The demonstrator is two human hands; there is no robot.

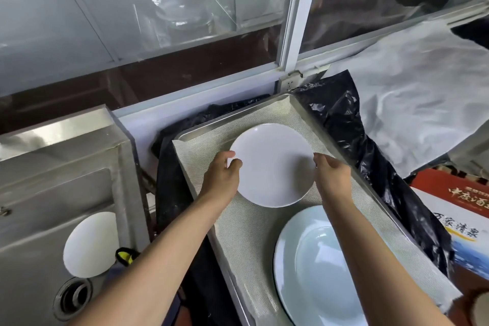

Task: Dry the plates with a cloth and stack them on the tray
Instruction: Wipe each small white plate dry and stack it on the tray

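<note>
**White plate held over the tray's far half**

Pale blue plate (317,272) sits at the tray's near edge, on the mesh liner (238,233). Beyond it, your left hand (222,177) and right hand (332,176) pinch opposite rims of the white plate (272,164), toward the far end of the tray (312,116). Another white plate (88,245) leans in the sink (39,193), left.

Both hands grip a round white ceramic plate (271,164) by opposite edges: left hand (222,176), right hand (332,176), above a mesh-lined rectangular metal tray (344,164).
</note>
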